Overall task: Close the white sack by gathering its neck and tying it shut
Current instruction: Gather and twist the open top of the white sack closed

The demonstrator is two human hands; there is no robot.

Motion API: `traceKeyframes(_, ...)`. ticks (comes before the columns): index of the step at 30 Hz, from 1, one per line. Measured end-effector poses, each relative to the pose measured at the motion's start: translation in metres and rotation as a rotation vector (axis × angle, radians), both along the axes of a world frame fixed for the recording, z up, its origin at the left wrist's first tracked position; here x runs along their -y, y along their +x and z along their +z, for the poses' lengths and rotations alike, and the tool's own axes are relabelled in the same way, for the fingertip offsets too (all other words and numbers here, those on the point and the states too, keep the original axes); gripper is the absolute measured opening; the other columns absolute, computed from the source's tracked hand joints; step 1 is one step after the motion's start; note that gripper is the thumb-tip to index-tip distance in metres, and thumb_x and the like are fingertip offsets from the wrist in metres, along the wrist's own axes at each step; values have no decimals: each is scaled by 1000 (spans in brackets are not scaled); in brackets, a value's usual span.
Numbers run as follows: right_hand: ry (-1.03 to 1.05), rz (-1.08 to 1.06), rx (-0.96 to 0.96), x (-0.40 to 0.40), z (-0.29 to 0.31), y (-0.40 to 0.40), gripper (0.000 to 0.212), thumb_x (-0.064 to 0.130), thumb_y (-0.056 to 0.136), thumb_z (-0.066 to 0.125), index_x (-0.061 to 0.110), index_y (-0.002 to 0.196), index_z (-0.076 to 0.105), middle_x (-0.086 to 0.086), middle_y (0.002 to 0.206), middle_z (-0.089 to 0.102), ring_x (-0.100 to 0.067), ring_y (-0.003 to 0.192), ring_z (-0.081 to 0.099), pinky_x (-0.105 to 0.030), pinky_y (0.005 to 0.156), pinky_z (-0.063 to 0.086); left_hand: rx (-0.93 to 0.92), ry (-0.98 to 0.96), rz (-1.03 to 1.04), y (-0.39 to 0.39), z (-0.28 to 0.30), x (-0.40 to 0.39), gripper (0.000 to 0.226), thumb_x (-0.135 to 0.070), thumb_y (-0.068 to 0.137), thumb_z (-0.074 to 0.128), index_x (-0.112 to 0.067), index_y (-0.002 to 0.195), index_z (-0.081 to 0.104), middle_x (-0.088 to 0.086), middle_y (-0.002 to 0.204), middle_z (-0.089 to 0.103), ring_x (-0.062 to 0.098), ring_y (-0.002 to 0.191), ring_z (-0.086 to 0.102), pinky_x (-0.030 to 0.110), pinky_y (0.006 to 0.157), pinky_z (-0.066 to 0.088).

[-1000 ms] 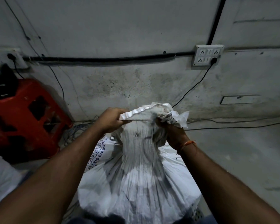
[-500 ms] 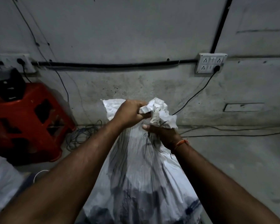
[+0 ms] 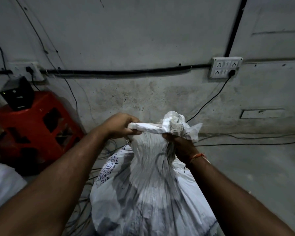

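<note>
left hand (image 3: pixel 120 124) fisted around a twisted strip of the white sack (image 3: pixel 148 189), pulled out flat toward 9 o'clock from the neck. right hand (image 3: pixel 180 147) clamped on the gathered neck (image 3: pixel 153 143) itself, fingers curled into the pleats just under the crumpled top flap (image 3: pixel 176 123). orange thread band (image 3: pixel 198 157) around the right wrist. strip stretched taut between the two fists, touching both. small metal ring (image 3: pixel 127 141) dangling just below the left fist.

sack upright at frame centre, bulging toward 6 o'clock, pleated fabric fanning down from the neck, blue printed lettering (image 3: pixel 109 166) on the flank at 8 o'clock. knot state not clear behind the flap.

farther out: red plastic stool (image 3: pixel 36 126) at 9 o'clock against the wall, a black device (image 3: pixel 17 93) on top of it. tangle of wires (image 3: pixel 85 198) on the floor between stool and sack. another white bag (image 3: pixel 2 186), partly cut off, at 8 o'clock. white socket board (image 3: pixel 226 67) on the wall at 1 o'clock, a black plug in it, cable (image 3: pixel 209 101) running down behind the flap. second socket (image 3: pixel 31 70) at 10 o'clock. black conduit (image 3: pixel 126 71) along the grey wall between the two.
</note>
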State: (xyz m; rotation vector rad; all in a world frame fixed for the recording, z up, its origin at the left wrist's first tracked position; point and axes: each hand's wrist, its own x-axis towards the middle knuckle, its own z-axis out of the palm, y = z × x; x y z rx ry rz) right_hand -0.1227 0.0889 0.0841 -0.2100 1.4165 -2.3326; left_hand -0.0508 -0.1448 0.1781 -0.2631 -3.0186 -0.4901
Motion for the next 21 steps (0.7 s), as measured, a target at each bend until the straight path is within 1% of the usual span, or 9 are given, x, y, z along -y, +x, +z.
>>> traceKeyframes(4,46,25,25,0,-1,4,24,-10,80,72,1,101,74,-14,105,73,-28,107,65,-45,107,48,-70,87,-24,2,7,-11,20,-36,91,72,-18,82,72,-4,73,71,16,69,66,35,65,48)
traceKeyframes(8,149,144,-172,9,3,14,33,10,54,93,15,85,80,-3,91,79,-21,88,74,-40,93,58,-122,132,-107,-2,13,-41,14,-23,82,61,-16,82,72,-1,77,72,11,75,64,31,68,46)
traceKeyframes(10,201,131,-225,15,7,19,33,18,56,94,9,84,79,-28,87,73,-40,81,68,-51,86,59,-139,127,-84,-4,14,-53,12,-19,75,57,-23,73,68,-3,73,71,15,72,66,32,66,47)
traceKeyframes(12,202,80,-280,18,11,21,34,22,62,92,13,92,78,-47,104,62,-53,94,64,-72,98,42,-154,164,-41,-7,11,-59,17,-16,74,59,-29,63,59,-6,64,64,15,66,62,33,63,46)
traceKeyframes(13,170,64,-298,18,12,21,31,20,65,91,20,94,79,-40,106,67,-47,101,66,-71,101,41,-161,181,-31,-8,9,-61,20,-13,75,62,-28,62,58,-6,63,63,15,64,60,34,62,47)
traceKeyframes(15,88,58,-312,19,11,19,31,3,73,84,26,94,81,-5,102,79,-21,101,72,-48,99,54,-167,193,-22,-11,5,-63,13,-11,77,66,-15,66,60,-1,63,65,20,63,61,42,62,50)
traceKeyframes(16,56,51,-300,20,10,18,35,-5,77,78,23,96,80,3,103,79,-12,100,72,-38,97,54,-171,186,-18,-11,4,-63,10,-11,78,67,-9,69,63,3,66,68,23,65,63,46,64,51)
traceKeyframes(18,22,27,-232,22,8,17,36,-13,81,70,10,108,74,-4,110,76,-17,105,70,-38,102,52,-156,157,-15,-11,3,-59,4,-14,79,69,-10,81,70,4,77,73,24,76,68,46,71,53)
traceKeyframes(21,-64,22,-142,23,8,18,33,-17,84,62,-3,113,66,-4,95,78,-15,90,74,-36,94,59,-14,14,3,-9,11,-35,35,-35,80,80,-28,113,73,-7,105,76,15,95,69,34,83,55)
